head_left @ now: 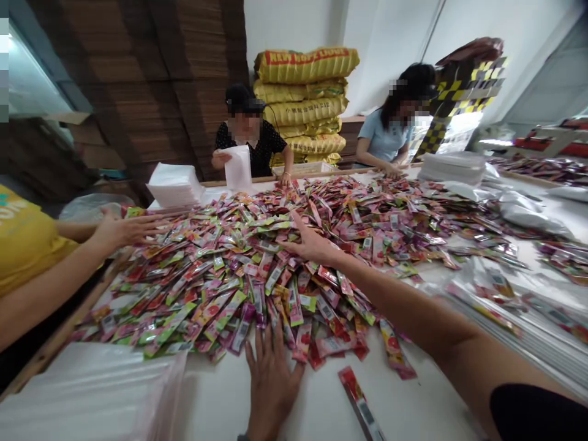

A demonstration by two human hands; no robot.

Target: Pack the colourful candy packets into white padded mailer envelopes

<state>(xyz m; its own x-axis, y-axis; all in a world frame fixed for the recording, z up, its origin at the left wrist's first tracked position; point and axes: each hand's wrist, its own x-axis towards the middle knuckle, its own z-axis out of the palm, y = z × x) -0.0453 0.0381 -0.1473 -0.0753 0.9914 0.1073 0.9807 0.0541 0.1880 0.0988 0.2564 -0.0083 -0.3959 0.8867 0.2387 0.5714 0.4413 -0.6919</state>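
Observation:
A wide heap of small colourful sachets (197, 275) covers the middle of the white table (215, 404). My left hand (273, 373) lies at the near edge of the heap, fingers spread, fingertips against the sachets, holding nothing. My right hand (312, 242) reaches over the middle of the heap, thumb and fingers apart, its fingers touching sachets. One red sachet (361, 401) lies apart on the table, to the right of my left hand.
White bags (92, 386) lie stacked at the near left. A person in yellow (27, 239) reaches in from the left; two people sit across the table. More bags (452, 168) stand at the back right. Yellow sacks (303, 110) are piled behind.

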